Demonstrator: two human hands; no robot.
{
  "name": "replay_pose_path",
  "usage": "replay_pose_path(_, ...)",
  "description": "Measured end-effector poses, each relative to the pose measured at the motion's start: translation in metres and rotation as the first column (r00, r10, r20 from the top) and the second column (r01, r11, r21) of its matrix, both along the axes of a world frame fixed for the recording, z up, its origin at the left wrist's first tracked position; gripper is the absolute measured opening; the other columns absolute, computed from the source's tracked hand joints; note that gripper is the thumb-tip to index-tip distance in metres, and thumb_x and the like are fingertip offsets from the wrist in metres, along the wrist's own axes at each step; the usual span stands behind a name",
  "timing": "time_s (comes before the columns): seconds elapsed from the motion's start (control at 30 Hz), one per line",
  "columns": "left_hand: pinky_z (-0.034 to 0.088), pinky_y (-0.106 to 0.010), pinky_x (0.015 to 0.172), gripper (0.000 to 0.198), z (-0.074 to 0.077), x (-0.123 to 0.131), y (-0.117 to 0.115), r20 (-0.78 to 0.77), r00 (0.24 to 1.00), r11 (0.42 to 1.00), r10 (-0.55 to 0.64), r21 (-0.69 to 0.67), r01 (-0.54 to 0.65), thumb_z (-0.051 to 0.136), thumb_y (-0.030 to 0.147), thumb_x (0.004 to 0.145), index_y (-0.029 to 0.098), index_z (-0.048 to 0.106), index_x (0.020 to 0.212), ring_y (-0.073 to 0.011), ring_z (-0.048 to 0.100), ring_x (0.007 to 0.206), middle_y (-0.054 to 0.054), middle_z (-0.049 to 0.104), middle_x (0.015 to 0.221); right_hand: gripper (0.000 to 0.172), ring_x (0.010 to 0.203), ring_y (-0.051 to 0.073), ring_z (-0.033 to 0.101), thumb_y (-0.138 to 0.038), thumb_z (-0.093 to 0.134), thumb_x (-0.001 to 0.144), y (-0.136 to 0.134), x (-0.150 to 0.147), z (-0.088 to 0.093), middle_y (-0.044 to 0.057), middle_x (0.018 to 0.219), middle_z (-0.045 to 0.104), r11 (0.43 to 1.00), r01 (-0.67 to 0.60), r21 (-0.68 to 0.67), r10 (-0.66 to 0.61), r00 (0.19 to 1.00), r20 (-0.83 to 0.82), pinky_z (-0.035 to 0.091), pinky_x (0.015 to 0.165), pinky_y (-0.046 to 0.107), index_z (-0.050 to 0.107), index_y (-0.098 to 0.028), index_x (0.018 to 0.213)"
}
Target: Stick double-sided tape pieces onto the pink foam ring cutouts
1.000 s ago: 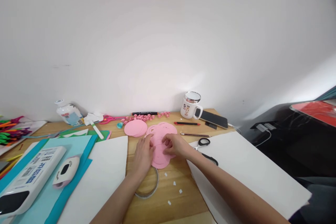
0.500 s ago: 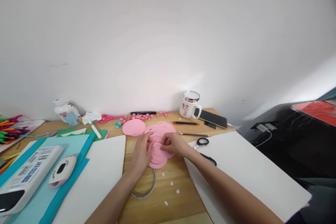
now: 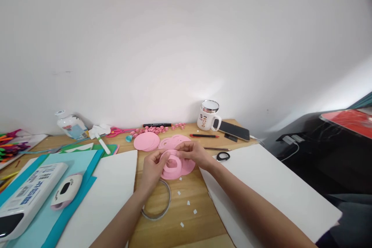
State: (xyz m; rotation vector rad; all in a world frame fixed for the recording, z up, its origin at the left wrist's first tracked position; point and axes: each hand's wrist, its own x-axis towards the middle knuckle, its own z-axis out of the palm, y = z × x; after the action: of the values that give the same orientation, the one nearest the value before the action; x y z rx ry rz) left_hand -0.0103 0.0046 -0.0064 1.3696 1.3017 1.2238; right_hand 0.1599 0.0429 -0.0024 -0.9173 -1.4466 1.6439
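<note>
Between my two hands is a pink paper ring point(image 3: 172, 173), pinched at its upper edge. My left hand point(image 3: 154, 164) closes on its left side, thumb in front. Closed on the upper right side is my right hand point(image 3: 192, 153), its fingers bent. Behind and below the ring lie more pink paper cut-outs point(image 3: 187, 167), partly covered by my hands. A stack of pink paper circles point(image 3: 147, 141) rests to the left. Just below my hands, a roll of tape point(image 3: 157, 217) lies flat on the wooden table point(image 3: 162, 236).
Several white scraps point(image 3: 188, 202) dot the wood. A white mug point(image 3: 208, 116) and a phone point(image 3: 235, 130) stand at the back right, near black-handled scissors point(image 3: 223, 156). White sheets point(image 3: 270, 190) flank the work. A tape runner point(image 3: 66, 191) and a white box point(image 3: 33, 197) lie left.
Both hands have lifted the pink paper ring up off the pile and closed on its upper edge. My right arm now covers more of the scissors.
</note>
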Motion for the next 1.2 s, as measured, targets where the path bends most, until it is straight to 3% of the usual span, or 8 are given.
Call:
replay_pose_path(0.17,0.042,-0.020,0.048,0.033,-0.005,0.001,0.002,0.197,0.980,0.998,0.035,-0.048,-0.026,0.064,0.037,0.069,0.011,0.066,0.090,-0.0117,0.055,0.050,-0.002,0.064,0.056,0.027,0.049,0.005,0.045,-0.038,0.071,0.062,-0.004,-0.007,-0.011,-0.002,0.060,0.060,0.996,0.056,-0.073,-0.065,0.991,-0.116,0.036,0.050,0.019,0.068,-0.014,0.072)
replay_pose_path(0.4,0.039,-0.018,0.036,0.038,0.004,0.005,-0.003,0.102,0.988,0.985,0.114,-0.141,-0.099,0.063,0.040,0.069,0.014,0.066,0.096,-0.0141,0.058,0.051,-0.003,0.066,0.061,0.029,0.053,0.008,0.049,-0.041,0.071,0.062,-0.009,-0.015,-0.023,-0.001,0.062,0.061,0.984,0.109,-0.142,-0.144,0.954,-0.262,0.040,0.053,0.021,0.068,-0.015,0.074)
replay_pose_path(0.57,0.047,-0.021,0.051,0.033,0.005,0.007,-0.004,0.090,0.994,0.996,0.060,-0.070,-0.054,0.063,0.036,0.070,0.014,0.069,0.093,-0.0135,0.059,0.057,-0.006,0.069,0.072,0.029,0.050,0.008,0.049,-0.042,0.070,0.063,-0.008,-0.013,-0.023,0.000,0.060,0.061,0.987,0.088,-0.135,-0.124,0.951,-0.283,0.038,0.051,0.020,0.068,-0.014,0.073)
replay_pose_path(0.77,0.047,-0.023,0.048,0.036,0.013,0.012,-0.007,0.199,0.976,0.987,0.090,-0.145,-0.061,0.069,0.038,0.063,0.014,0.068,0.090,-0.0142,0.059,0.052,-0.004,0.067,0.065,0.024,0.045,0.005,0.041,-0.038,0.070,0.065,-0.011,-0.010,-0.025,-0.003,0.054,0.056,0.985,0.136,-0.108,-0.159,0.955,-0.251,0.032,0.047,0.019,0.065,-0.015,0.064)
replay_pose_path(0.83,0.048,-0.024,0.049,0.034,0.016,0.013,-0.008,0.315,0.945,0.976,0.082,-0.216,-0.013,0.070,0.038,0.062,0.013,0.068,0.086,-0.0147,0.059,0.053,-0.004,0.067,0.063,0.024,0.043,0.005,0.038,-0.038,0.071,0.064,-0.011,-0.010,-0.027,-0.004,0.052,0.054,0.982,0.144,-0.124,-0.172,0.952,-0.255,0.030,0.045,0.019,0.065,-0.015,0.064)
replay_pose_path(0.97,0.049,-0.026,0.055,0.026,0.016,0.012,-0.008,0.526,0.850,0.917,0.012,-0.345,0.200,0.071,0.035,0.063,0.011,0.068,0.075,-0.0155,0.061,0.058,-0.008,0.069,0.069,0.024,0.042,0.005,0.040,-0.037,0.073,0.060,-0.010,-0.010,-0.027,-0.004,0.050,0.055,0.970,0.137,-0.202,-0.190,0.942,-0.275,0.031,0.044,0.019,0.065,-0.015,0.066)
replay_pose_path(1.2,0.050,-0.028,0.066,0.029,0.006,0.012,-0.006,0.405,0.914,0.966,-0.003,-0.236,0.108,0.069,0.032,0.066,0.013,0.069,0.087,-0.0174,0.063,0.069,-0.006,0.071,0.078,0.025,0.046,0.008,0.049,-0.036,0.075,0.058,-0.010,-0.011,-0.027,-0.002,0.055,0.061,0.963,0.163,-0.215,-0.215,0.945,-0.248,0.040,0.048,0.020,0.063,-0.014,0.061)
